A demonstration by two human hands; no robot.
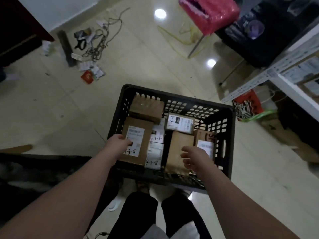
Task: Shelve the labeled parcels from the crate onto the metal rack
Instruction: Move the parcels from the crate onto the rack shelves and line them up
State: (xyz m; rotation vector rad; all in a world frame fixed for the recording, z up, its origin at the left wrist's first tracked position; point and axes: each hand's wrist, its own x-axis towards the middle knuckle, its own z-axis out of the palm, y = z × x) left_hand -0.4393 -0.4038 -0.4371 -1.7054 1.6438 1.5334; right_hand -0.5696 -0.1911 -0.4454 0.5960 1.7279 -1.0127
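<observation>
We reach both bare forearms forward and down, side by side. Our left hand (119,142) grips the left edge of a brown parcel (139,135), fingers curled onto its labelled face. Our right hand (195,158) hovers apart from it, fingers loosely curled and spread, pointing leftward, holding nothing.
</observation>
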